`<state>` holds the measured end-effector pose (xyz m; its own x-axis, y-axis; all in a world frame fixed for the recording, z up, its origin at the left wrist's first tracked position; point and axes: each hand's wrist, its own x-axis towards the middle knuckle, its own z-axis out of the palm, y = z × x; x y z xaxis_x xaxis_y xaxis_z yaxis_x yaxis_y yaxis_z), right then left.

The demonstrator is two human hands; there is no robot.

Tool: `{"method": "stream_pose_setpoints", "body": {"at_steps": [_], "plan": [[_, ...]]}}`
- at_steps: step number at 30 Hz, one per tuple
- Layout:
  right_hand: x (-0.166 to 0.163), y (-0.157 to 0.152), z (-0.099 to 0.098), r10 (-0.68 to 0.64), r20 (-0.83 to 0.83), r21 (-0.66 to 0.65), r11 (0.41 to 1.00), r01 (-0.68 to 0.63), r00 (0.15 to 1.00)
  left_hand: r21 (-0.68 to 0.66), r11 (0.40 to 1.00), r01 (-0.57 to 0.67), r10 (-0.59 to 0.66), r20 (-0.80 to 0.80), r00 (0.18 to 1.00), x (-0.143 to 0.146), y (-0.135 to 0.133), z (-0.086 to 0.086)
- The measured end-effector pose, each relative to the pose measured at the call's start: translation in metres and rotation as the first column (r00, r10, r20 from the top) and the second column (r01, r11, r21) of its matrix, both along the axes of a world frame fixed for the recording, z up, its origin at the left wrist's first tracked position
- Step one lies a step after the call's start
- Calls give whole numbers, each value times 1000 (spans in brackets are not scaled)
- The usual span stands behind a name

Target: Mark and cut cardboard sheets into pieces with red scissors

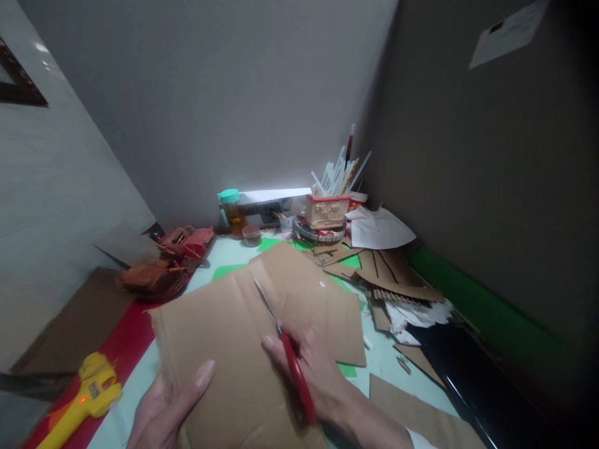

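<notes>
My left hand (168, 405) grips the near left edge of a large brown cardboard sheet (224, 337), thumb lying on top. In my right hand (318, 368) are red-handled scissors (292, 368), fingers closed through the handles. The blades point away from me and sit in a slit that runs up the middle of the sheet. A second piece of cardboard (309, 293) lies to the right of the slit, partly under it.
A yellow glue gun (87, 396) lies on a red sheet at the near left. Brown model pieces (163, 268) sit at the far left. At the back stand a teal-capped jar (233, 212) and a box of sticks (327, 209). Cardboard scraps (393, 274) and paper pile up on the right.
</notes>
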<state>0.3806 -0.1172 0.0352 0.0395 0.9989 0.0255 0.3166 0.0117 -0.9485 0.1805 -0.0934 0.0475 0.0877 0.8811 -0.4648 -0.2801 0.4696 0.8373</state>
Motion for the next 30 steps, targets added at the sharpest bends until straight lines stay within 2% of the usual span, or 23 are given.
{"method": "stream_pose_setpoints", "body": {"at_steps": [4, 6, 8, 11, 14, 16, 19, 21, 24, 27, 30], "plan": [[6, -2, 1, 26, 31, 7, 1000, -26, 999, -4, 1000, 17, -17, 25, 1000, 8, -8, 5], [9, -4, 1, 31, 53, 10, 999, -32, 998, 78, 994, 77, -76, -23, 997, 7, -8, 10], [11, -8, 3, 39, 77, 13, 999, -40, 996, 228, 968, 106, -66, -176, 982, 0, -2, 17], [10, -16, 7, 67, 107, 20, 997, -69, 992, 440, 896, 55, 151, -420, 895, -17, 14, 33], [4, -25, 14, 103, 133, 19, 994, -106, 986, 523, 816, 247, 183, -639, 747, -28, 28, 51], [0, -30, 17, 113, 154, 24, 993, -118, 982, 499, 765, 406, 139, -744, 654, -27, 32, 62], [-7, -35, 22, 140, 151, 31, 989, -146, 979, 419, 699, 579, 73, -848, 526, -19, 33, 74], [-11, -37, 23, 166, 118, 31, 985, -170, 979, 370, 662, 652, 8, -873, 487, -13, 34, 77], [-13, -38, 23, 166, 101, 35, 985, -170, 981, 337, 629, 700, -149, -833, 534, -8, 37, 75], [-13, -37, 20, 185, 103, -2, 983, -186, 977, 322, 617, 718, -309, -740, 597, -9, 43, 66], [-11, -37, 19, 221, 105, -51, 975, -217, 970, 275, 610, 743, -438, -665, 605, -12, 48, 55]]}}
